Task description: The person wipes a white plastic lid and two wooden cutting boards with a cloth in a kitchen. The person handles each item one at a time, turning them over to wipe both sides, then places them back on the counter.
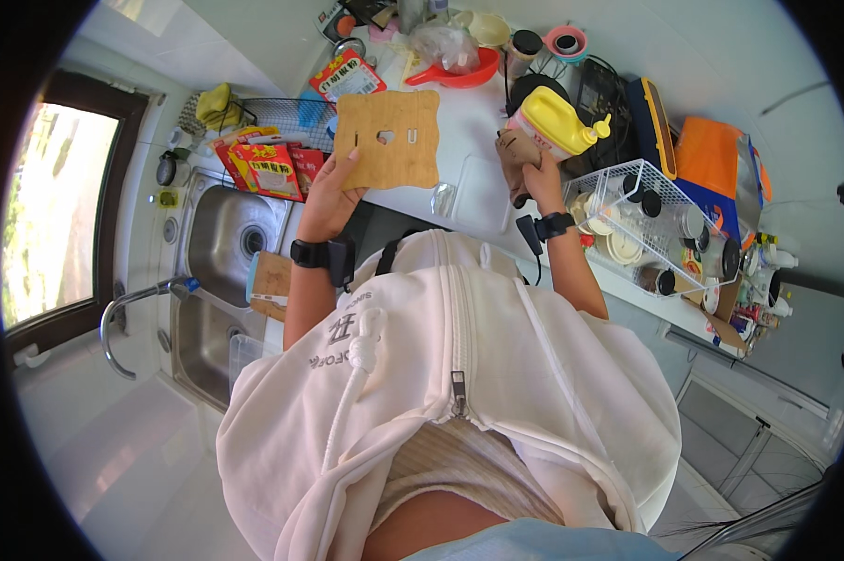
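My left hand (334, 189) grips the lower left edge of a square bamboo trivet (394, 158). The trivet has wavy sides and cut-out shapes, among them a heart and a U, and is held up over the counter. In my right hand (545, 181) is a bunched brown cloth (519, 156). Just beyond the cloth is a yellow jug with a pump top (552, 116); whether the two touch, I cannot tell. A clear plastic lid or tray (481, 193) lies on the white counter (460, 126) between my hands.
At left are a double steel sink (219, 221), a tap (124, 308) and a wire basket (282, 116) with red seasoning packets (271, 168). A red scoop (471, 73) lies at the back. On the right stands a white wire rack (646, 224) of jars.
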`<state>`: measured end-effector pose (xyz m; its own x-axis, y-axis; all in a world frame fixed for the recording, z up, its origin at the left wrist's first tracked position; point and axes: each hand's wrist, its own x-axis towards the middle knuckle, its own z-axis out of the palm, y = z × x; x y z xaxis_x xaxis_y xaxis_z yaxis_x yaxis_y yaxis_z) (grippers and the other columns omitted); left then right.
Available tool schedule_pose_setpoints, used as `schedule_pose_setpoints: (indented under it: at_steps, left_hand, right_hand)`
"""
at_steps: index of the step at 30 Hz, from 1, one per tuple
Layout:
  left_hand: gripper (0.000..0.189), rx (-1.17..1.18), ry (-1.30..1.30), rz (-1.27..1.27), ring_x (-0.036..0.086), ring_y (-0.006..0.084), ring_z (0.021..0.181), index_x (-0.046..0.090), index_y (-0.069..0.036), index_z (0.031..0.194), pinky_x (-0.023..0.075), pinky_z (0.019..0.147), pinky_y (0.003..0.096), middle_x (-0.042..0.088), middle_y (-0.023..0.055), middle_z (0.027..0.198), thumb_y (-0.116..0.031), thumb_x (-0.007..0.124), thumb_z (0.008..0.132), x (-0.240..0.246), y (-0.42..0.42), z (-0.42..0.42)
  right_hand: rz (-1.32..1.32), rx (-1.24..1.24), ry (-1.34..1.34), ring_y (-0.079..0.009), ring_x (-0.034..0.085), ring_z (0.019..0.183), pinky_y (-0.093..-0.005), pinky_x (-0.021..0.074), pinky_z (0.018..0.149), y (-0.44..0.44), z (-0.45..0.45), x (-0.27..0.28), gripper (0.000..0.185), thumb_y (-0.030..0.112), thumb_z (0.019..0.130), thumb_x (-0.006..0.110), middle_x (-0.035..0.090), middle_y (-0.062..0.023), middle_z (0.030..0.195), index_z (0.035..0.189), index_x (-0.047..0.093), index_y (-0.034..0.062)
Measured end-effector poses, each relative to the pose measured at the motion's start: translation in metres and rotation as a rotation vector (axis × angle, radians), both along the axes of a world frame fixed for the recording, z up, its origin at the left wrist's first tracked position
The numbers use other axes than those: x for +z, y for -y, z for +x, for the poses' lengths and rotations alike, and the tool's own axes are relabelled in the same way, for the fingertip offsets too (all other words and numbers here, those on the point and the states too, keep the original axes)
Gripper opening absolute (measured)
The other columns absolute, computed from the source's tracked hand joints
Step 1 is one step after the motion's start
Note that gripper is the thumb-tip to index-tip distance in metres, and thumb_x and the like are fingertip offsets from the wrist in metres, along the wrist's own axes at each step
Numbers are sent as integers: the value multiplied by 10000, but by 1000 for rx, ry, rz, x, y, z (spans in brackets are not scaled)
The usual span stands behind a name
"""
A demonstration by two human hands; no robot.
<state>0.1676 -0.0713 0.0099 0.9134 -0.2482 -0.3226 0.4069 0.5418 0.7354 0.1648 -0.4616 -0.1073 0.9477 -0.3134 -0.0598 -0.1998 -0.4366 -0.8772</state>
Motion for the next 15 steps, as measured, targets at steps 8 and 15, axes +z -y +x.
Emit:
schedule_pose_setpoints:
  at_steps: [8, 15]
  left_hand:
    - [363, 1, -12, -65, 645, 216, 1170, 533, -8, 1381, 529, 982, 364, 646, 106, 1319, -151, 551, 1048, 4, 6, 2]
    - [399, -25, -53, -160, 585, 245, 1258, 483, -17, 1422, 470, 1062, 412, 602, 112, 1369, -136, 534, 1045, 1, 3, 6]
  right_hand:
    - [579, -101, -10, -188, 651, 949, -314, 517, 851, -16, 15, 52, 376, 59, 859, 545, 676, -78, 1058, 1229, 588, 3]
    - [878, -13, -56, -176, 641, 921, -306, 521, 840, -35, 17, 110, 333, 44, 845, 558, 661, -60, 1049, 1175, 594, 23]
